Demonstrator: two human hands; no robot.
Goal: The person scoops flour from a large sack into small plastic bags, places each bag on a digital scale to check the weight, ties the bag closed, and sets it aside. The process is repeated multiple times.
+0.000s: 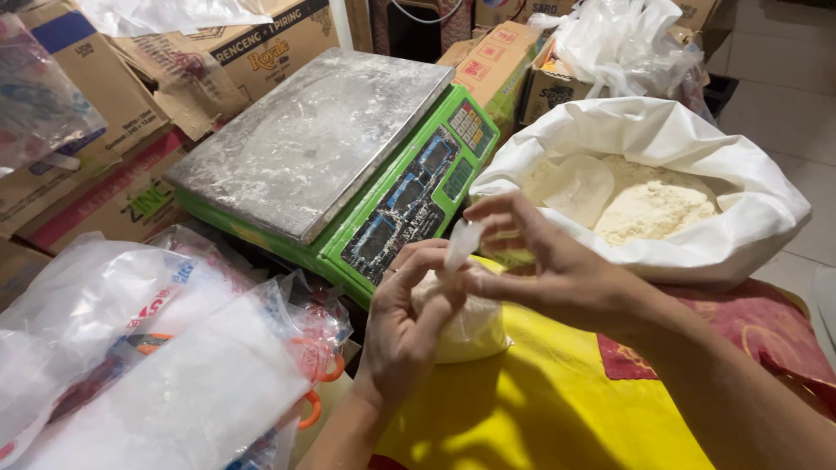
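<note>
I am holding a small clear bag of flour (pixel 466 326) over the yellow cloth (pixel 540 409), close in front of me. My left hand (pixel 405 326) is cupping its filled belly, fingers (pixel 427 261) clenched round the upper part just under the neck. My right hand (pixel 544 265) is pinching the bag's twisted neck (pixel 461 244) between thumb and forefinger, the other fingers lifted clear. The neck is standing up between the two hands, still untied as far as I can tell.

To close it well, I judge the left hand should be keeping the flour pressed down so no air or powder is sitting in the neck, while the right is keeping the twist tight and pulled straight up; slack there could let the knot slip or spill flour.

Just beyond my hands a green weighing scale (pixel 409 200) with a dull steel platter (pixel 313 139) is sitting, platter bare. To its right an open white sack (pixel 740 218) of pale flour is standing, a translucent scoop (pixel 579 187) lying in it. At my left, heaped clear plastic bags (pixel 157 348) are lying, with cardboard boxes (pixel 96 113) behind them.
</note>
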